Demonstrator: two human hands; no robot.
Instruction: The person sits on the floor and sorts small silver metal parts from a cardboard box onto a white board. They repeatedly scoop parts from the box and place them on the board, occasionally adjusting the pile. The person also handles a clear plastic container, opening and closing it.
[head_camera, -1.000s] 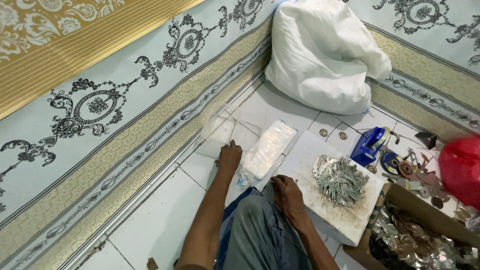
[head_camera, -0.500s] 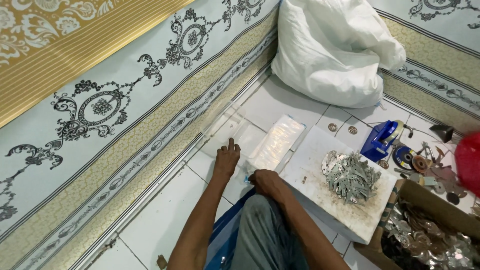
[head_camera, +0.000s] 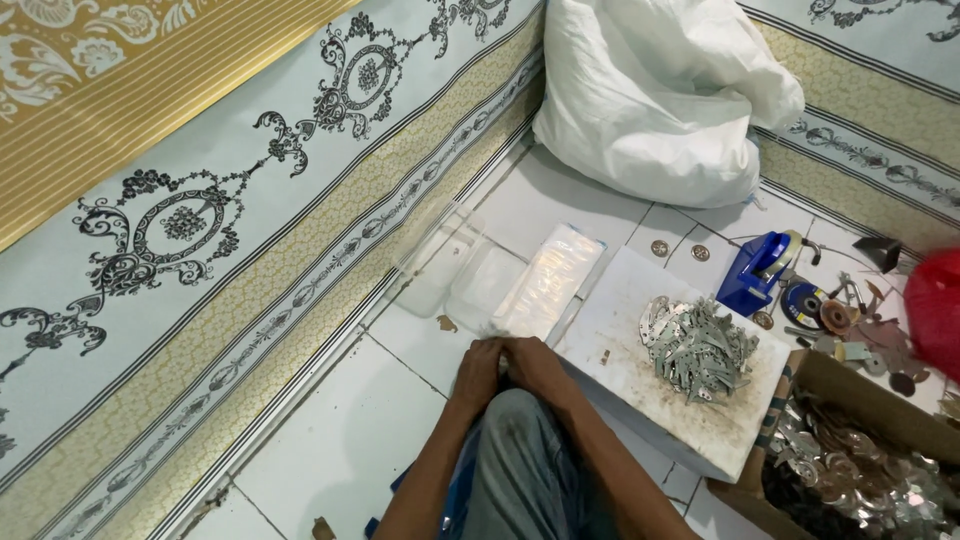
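Note:
My left hand (head_camera: 478, 372) and my right hand (head_camera: 536, 364) are pressed together just above my knee. Their fingertips pinch the near end of a clear plastic bag from the flat stack of bags (head_camera: 552, 280) on the white floor tiles. Right of my hands lies a stained white board (head_camera: 612, 322) with a pile of small metal pieces (head_camera: 700, 350) on it. More clear plastic bags (head_camera: 440, 262) lie to the left of the stack.
A full white sack (head_camera: 660, 100) sits at the back. A blue tape dispenser (head_camera: 755, 272), discs and small tools lie at the right. A cardboard box (head_camera: 862, 385) holds shiny metal parts, with a red thing (head_camera: 935, 310) beside it. A patterned mat (head_camera: 200, 230) runs along the left.
My right hand has left the white board and moved left to meet my left hand. My left hand has drawn back from the bags toward my knee.

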